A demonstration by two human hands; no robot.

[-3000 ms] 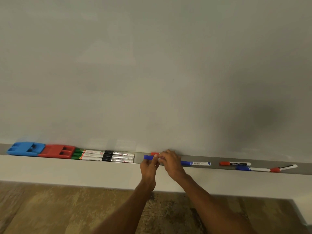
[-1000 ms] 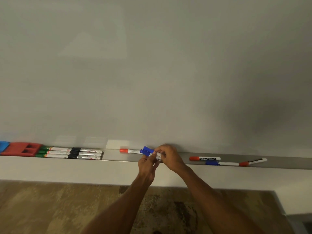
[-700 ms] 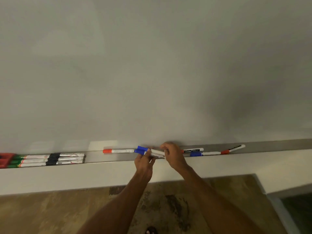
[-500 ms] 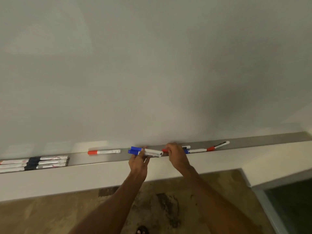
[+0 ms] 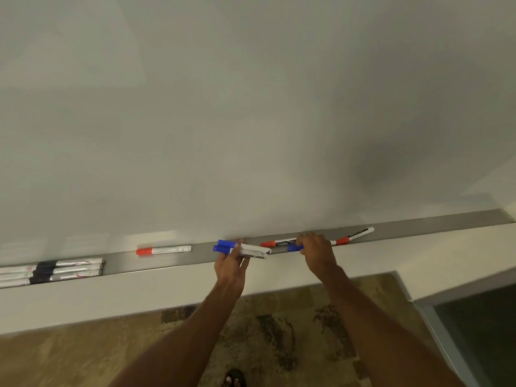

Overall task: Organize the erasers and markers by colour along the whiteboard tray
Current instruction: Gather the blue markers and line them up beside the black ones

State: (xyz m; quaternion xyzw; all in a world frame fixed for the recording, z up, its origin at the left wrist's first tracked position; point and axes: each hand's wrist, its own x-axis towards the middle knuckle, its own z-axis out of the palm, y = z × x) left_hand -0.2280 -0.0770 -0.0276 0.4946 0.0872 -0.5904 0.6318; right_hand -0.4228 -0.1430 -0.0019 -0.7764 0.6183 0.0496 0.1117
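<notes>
My left hand (image 5: 231, 268) grips two blue-capped markers (image 5: 243, 248) just above the grey whiteboard tray (image 5: 201, 254). Farther right, my right hand (image 5: 317, 251) closes over a third blue-capped marker (image 5: 294, 248) that lies in the tray; only its cap shows. Behind that marker rests a red-capped one (image 5: 279, 243). Another red marker (image 5: 163, 250) lies alone to the left, and one more (image 5: 356, 236) lies tilted to the right of my right hand. Three markers with dark bands (image 5: 64, 270) are stacked side by side at the far left.
The whiteboard (image 5: 251, 107) fills the upper view. Below the tray runs a white ledge (image 5: 139, 294), then a patterned brown floor (image 5: 279, 331). A dark doorway or glass panel (image 5: 480, 325) stands at the lower right. The tray's right end (image 5: 497, 216) holds nothing.
The view has swung right, so both erasers have left the frame. My left hand now holds two blue markers, and my right hand has moved right onto a third blue marker.
</notes>
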